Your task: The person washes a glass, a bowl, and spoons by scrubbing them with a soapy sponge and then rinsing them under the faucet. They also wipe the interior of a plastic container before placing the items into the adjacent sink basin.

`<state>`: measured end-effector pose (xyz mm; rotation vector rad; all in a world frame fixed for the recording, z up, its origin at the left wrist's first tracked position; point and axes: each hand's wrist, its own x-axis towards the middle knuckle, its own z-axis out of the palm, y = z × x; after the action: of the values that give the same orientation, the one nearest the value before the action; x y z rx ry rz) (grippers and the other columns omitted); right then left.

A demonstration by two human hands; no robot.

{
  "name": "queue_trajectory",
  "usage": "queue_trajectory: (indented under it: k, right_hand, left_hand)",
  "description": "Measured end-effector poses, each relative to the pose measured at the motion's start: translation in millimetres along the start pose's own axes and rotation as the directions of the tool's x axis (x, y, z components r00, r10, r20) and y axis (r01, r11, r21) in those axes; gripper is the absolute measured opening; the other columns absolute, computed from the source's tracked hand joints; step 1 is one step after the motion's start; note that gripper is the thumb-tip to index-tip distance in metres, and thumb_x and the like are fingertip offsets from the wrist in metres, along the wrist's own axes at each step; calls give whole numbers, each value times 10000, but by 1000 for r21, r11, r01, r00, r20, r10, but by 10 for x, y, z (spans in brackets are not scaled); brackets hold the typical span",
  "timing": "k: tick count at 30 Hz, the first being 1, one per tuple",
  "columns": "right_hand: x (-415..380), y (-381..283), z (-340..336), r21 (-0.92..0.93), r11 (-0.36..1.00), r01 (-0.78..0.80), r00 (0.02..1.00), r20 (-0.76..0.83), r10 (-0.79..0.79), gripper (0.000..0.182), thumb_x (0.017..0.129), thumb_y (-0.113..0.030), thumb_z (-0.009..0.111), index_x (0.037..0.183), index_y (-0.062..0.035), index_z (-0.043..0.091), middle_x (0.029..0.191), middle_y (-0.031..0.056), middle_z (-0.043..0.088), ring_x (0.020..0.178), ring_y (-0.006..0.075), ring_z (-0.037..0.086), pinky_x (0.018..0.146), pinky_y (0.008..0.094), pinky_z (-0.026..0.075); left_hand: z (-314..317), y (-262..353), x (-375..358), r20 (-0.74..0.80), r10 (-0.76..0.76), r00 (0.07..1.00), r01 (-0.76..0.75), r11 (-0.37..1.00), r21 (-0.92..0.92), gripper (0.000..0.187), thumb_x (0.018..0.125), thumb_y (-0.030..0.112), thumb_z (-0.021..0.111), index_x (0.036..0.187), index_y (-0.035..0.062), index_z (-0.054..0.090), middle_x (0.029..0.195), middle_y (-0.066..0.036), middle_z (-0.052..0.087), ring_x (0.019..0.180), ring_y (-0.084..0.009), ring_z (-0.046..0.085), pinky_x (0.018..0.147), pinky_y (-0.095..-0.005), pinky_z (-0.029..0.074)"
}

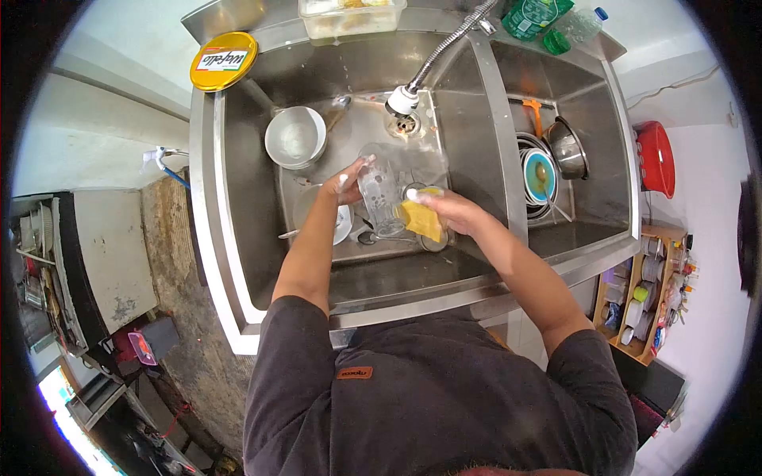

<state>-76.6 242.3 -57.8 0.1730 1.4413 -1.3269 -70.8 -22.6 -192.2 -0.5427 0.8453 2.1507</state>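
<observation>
Over the left sink basin, my left hand is closed round the side of a clear, patterned glass jug, which is tilted. My right hand, with suds on its fingers, grips a yellow sponge right beside the jug. Beneath them a white bowl and a metal spoon lie on the basin floor, partly covered by my hands and the jug. Stacked white bowls stand farther up on the left.
A flexible tap hangs above the drain. In the right basin sit stacked plates and a blue bowl, a steel pot and an orange-handled tool. Along the back ledge are a yellow lid, a plastic tub and a green pouch.
</observation>
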Motion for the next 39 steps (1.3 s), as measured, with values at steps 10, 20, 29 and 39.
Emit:
queue_trajectory:
  k: [10,20,29,39]
  right_hand:
    - [71,-29,201,5,997,76,992,-103,-75,472,873,-344,695,1209,-36,572,1097,76,636,994,186,612,849,355,507]
    - [-23,-276,751,-936,168,311,114,-139,-984,629,825,-265,709,1293,38,415,1203,269,496,1102,428,511,977,439,415]
    - [-411,-536,599,-891,134,433,234,-32,-972,486,818,-221,690,1223,-15,516,1157,208,587,1079,352,563,972,423,438]
    - [-645,-893,353,-579,658,481,838,83,-539,466,866,-384,703,1139,-22,598,1030,56,649,967,144,590,865,294,468]
  left_hand:
    - [674,58,-205,-100,123,987,-136,981,-140,632,893,575,550,1309,103,485,1231,-133,580,1134,-296,572,988,-484,447]
    - [677,-225,-10,-298,373,879,-342,927,151,613,921,559,498,1353,125,461,1266,-111,560,1122,-268,574,929,-471,482]
    - [1451,-62,-988,-7,301,954,-301,950,-82,503,931,484,538,1285,128,509,1205,-83,598,1022,-234,623,843,-412,542]
    - [1558,211,-1358,255,200,946,-271,918,288,568,860,395,687,1265,34,518,1135,-121,634,969,-229,649,813,-382,555]
